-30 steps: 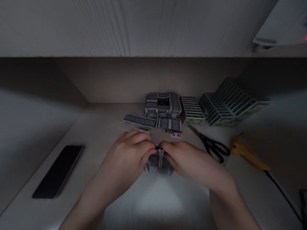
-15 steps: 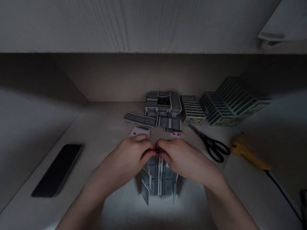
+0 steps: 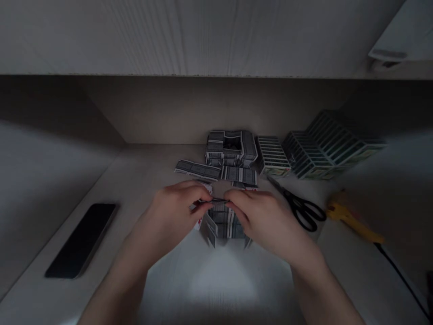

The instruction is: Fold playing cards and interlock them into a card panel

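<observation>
My left hand (image 3: 179,204) and my right hand (image 3: 259,212) face each other with fingertips pinched. Stretched between them is a playing card (image 3: 219,201), seen nearly edge-on. I cannot tell if it is loose or part of what is below. Just under the fingers stands a structure of grey-patterned playing cards (image 3: 223,229), with flaps sticking out at its near corners; my hands hide its upper part. Red-marked cards (image 3: 198,223) peek out beside my left fingers.
Behind lie card strips (image 3: 198,169) and a boxy card piece with an opening (image 3: 216,146). Slatted card pieces (image 3: 274,153), scissors (image 3: 302,210) and a yellow glue gun (image 3: 355,221) with a cord are at right. A phone (image 3: 81,241) lies left. A shelf (image 3: 216,40) overhangs.
The card structure has shifted away from me, toward the back. My fingertips have drawn apart, showing more of the card between them. My hands now cover more of the red-marked cards.
</observation>
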Tool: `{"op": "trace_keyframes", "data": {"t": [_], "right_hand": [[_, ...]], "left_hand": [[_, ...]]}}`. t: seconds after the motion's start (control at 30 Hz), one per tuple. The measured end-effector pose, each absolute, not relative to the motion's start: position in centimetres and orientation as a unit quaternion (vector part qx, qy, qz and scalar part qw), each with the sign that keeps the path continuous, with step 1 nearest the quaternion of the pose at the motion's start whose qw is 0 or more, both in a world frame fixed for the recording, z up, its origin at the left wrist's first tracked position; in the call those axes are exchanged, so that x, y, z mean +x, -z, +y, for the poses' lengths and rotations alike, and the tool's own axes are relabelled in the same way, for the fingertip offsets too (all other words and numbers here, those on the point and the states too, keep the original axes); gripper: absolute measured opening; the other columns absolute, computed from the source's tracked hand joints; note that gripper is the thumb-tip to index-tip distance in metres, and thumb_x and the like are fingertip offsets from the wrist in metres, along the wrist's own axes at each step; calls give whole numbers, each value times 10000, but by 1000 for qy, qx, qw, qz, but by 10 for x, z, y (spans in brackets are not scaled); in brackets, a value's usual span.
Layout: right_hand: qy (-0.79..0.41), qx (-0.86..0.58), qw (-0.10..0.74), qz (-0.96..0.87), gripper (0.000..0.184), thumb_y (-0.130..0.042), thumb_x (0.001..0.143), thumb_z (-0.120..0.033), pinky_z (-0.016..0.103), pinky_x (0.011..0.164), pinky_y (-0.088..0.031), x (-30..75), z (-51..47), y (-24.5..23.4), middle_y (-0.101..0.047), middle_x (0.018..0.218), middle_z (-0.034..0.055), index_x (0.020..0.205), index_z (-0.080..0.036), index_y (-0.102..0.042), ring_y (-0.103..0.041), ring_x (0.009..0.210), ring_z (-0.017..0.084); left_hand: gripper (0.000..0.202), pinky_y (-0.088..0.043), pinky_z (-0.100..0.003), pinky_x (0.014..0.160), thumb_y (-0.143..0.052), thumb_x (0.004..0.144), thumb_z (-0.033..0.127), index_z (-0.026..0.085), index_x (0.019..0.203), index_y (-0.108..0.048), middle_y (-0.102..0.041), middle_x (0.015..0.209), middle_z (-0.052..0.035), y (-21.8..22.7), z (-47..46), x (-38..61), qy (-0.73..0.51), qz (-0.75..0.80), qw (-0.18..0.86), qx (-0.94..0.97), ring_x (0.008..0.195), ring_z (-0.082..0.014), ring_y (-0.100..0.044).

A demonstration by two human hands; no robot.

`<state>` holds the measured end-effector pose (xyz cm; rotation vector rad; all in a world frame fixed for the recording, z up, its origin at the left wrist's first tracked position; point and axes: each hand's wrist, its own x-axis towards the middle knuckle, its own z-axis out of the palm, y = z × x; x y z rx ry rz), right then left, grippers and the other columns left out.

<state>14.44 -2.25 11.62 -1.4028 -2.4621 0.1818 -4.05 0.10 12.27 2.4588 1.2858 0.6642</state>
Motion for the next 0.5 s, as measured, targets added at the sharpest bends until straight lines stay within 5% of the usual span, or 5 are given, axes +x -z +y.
{"op": "trace_keyframes", "data": {"t": [0.23, 0.5], "right_hand": [[10, -472, 133, -871, 139, -425, 802, -88, 256, 517, -268, 142, -23, -118, -580, 639, -2, 791, -191, -519, -527, 582, 134], [-62, -513, 105, -850, 74, -466, 814, -216, 245, 484, -263, 150, -23, -117, -603, 668, -10, 800, -205, -538, -553, 571, 134]], "left_hand": [[178, -428, -256, 693, -434, 825, 212, 206, 773, -604, -607, 854, 6, -122, -1, -40, -190, 440, 124, 869, 758, -125, -565], [179, -418, -230, 583, -402, 823, 197, 221, 873, -571, -607, 740, 10, -121, -8, -32, -158, 450, 192, 858, 652, -121, -568]]}}
